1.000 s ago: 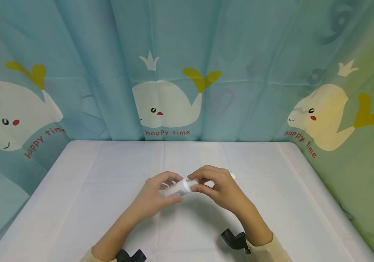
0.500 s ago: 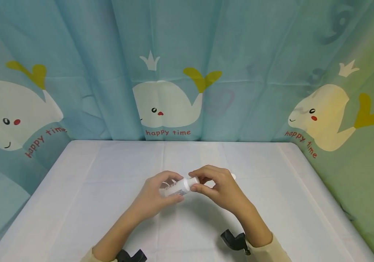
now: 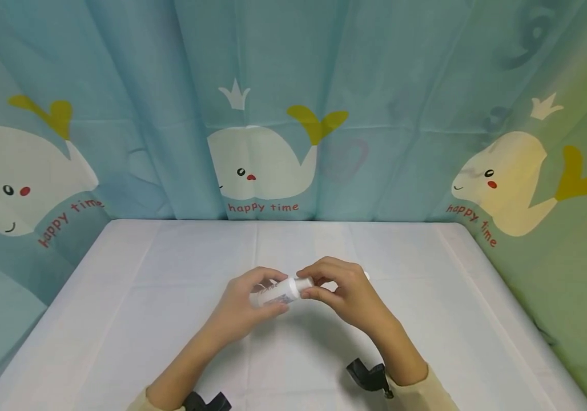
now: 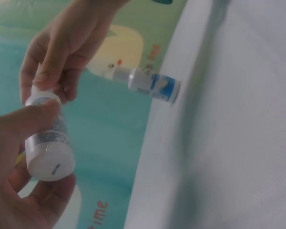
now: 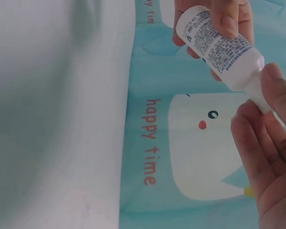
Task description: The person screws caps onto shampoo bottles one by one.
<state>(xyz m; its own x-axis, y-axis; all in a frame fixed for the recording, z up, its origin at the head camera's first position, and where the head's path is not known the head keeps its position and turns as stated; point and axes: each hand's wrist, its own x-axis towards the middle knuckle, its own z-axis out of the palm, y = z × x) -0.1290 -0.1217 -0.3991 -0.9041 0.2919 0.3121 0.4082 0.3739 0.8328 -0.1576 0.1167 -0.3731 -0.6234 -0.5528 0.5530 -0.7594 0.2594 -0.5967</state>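
Observation:
Held above the table, a small white bottle [image 3: 279, 292] with printed text lies tilted between both hands. My left hand [image 3: 239, 307] grips its body, thumb on the near side and fingers on the far side. At the other end, my right hand [image 3: 344, 290] pinches the narrow white cap [image 5: 257, 94] between thumb and fingers. The left wrist view shows the bottle's round base [image 4: 51, 163] toward the camera. Beyond the hands stands a second white bottle [image 4: 155, 86] with a blue label, mostly hidden behind my right hand in the head view.
A white cloth covers the table [image 3: 170, 257]. Behind it hangs a blue-green curtain [image 3: 376, 85] printed with whales, which continues along both sides. A black wrist mount [image 3: 368, 377] sits on the right forearm, and another [image 3: 206, 402] on the left.
The right fingers shift slightly on the cap, and the bottle's printed label is turned a little. Both hands stay in nearly the same place.

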